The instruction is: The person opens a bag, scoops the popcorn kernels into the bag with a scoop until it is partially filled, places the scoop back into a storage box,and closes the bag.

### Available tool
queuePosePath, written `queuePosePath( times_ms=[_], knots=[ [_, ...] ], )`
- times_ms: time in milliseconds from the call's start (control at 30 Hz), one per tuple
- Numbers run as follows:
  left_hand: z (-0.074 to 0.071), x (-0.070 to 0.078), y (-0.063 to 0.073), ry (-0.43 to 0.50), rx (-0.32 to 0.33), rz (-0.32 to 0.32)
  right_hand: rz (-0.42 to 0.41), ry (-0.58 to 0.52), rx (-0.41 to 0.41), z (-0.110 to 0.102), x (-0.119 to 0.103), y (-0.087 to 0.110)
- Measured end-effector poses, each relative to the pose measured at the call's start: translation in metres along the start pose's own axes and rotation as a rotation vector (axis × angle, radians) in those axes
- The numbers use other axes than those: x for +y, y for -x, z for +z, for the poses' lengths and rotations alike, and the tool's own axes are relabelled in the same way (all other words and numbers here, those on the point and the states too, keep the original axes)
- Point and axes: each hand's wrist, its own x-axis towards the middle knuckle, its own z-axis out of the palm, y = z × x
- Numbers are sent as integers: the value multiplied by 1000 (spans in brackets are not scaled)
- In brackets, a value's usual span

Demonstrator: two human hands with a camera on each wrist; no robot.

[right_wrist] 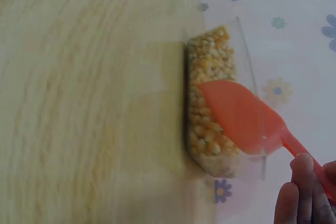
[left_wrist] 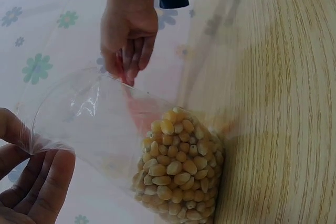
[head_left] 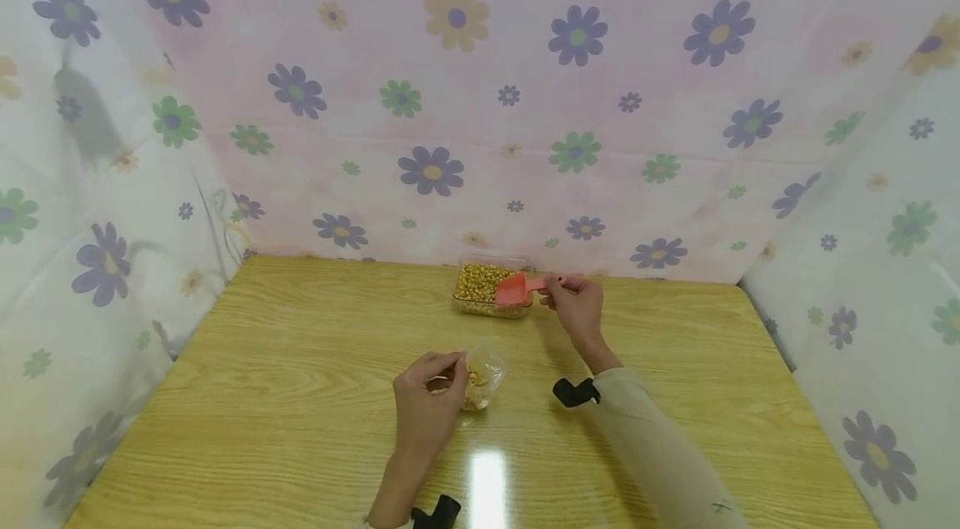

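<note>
My right hand (head_left: pixel 579 308) grips the handle of a red plastic scoop (right_wrist: pixel 244 116). The scoop's blade dips into a clear rectangular container (head_left: pixel 491 308) filled with yellow corn kernels (right_wrist: pixel 210 129), near the back of the table. Closer to me, my left hand (head_left: pixel 427 400) pinches the rim of a clear plastic bag (left_wrist: pixel 79 114) between thumb and fingers. Corn kernels (left_wrist: pixel 178 171) fill the bag's lower part, which rests on the table. Its mouth is held up by the left fingers (left_wrist: pixel 55 182).
The wood-grain table (head_left: pixel 300 379) spreads around both hands. A flower-printed cloth (head_left: pixel 517 112) hangs behind the table and along both sides. Black bands with a small block (head_left: pixel 576 392) sit at both wrists.
</note>
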Motion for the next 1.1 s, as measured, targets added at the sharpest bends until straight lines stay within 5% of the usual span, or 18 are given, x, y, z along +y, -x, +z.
queuePosePath(
  times_ms=[167,633,1100],
  knots=[
    [0,1,0,6,-8,-14,154,-57,-11,5,7,1],
    [-1,1,-2,-14,-26,-35,365,-137,-66,14,6,-1],
    [-1,0,1,5,-18,-1,414,-242,-70,20,6,5]
  ],
)
